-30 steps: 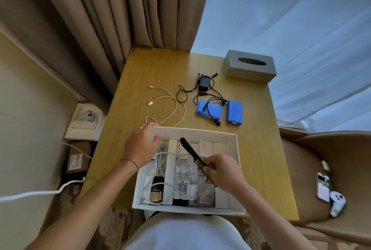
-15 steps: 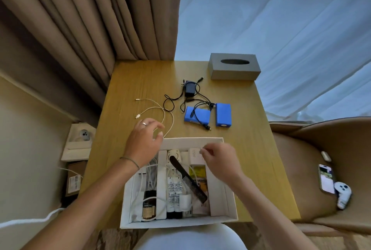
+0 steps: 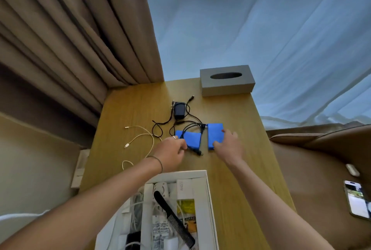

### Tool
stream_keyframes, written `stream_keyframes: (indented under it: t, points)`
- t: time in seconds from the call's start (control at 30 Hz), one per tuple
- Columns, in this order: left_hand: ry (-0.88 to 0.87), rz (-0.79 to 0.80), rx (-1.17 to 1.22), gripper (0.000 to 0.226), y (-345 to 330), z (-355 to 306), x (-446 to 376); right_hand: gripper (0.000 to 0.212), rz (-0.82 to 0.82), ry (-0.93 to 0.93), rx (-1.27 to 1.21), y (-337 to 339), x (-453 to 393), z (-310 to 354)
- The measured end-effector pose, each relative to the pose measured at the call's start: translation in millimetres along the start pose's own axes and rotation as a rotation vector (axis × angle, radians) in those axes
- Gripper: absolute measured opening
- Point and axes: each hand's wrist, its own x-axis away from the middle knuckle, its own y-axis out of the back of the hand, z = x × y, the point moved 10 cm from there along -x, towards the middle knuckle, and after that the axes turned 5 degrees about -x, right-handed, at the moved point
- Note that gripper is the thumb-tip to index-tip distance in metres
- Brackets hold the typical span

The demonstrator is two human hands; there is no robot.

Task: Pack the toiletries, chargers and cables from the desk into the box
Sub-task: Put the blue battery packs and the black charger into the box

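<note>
Two blue battery packs lie side by side mid-desk, tangled with black cables. My left hand (image 3: 170,150) has its fingers curled at the near left corner of the left blue pack (image 3: 191,138); whether it grips is unclear. My right hand (image 3: 228,145) is spread over the near right corner of the right blue pack (image 3: 215,133), which still lies flat. A black charger (image 3: 179,110) sits behind them and a white cable (image 3: 144,135) loops to the left. The white box (image 3: 202,175) at the near edge holds a black comb (image 3: 172,221), bottles, cartons and white cables.
A grey tissue box (image 3: 226,80) stands at the desk's far right corner. Curtains hang behind the desk. To the right, a brown chair holds a phone (image 3: 357,199). A white wall socket panel (image 3: 80,167) is below the desk's left edge.
Both hands have left the box and reached forward to the blue packs. The comb now lies in the box, released. The view has tilted upward.
</note>
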Motion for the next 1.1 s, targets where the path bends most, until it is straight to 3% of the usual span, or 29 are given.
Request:
stream_keyframes:
  t: [0.17,0.4,0.53,0.7,0.9,1.1]
  points:
    - [0.029,0.013,-0.037,0.018,-12.1,5.1,-29.4,0.094,0.089,-0.016,0.262,-30.7,-36.4,-4.3]
    - [0.182,-0.062,-0.022,0.037,-17.6,36.5,-37.3,0.094,0.120,0.042,0.461,-42.3,-58.5,8.1]
    - [0.304,-0.100,0.068,0.057,-19.3,57.2,-39.5,0.085,0.128,0.073,0.301,-27.9,-58.6,10.3]
    - [0.181,-0.002,0.002,0.083,-32.9,45.7,-56.5,0.079,0.068,0.131,0.044,3.9,-42.9,11.2]
    - [0.005,0.117,-0.270,0.091,-49.8,20.8,-76.0,0.068,0.110,0.105,-0.378,32.7,-14.4,9.9]
    - [-0.072,0.099,-0.344,0.079,-50.2,11.2,-86.7,0.069,0.104,0.080,-0.449,49.3,14.5,16.5]
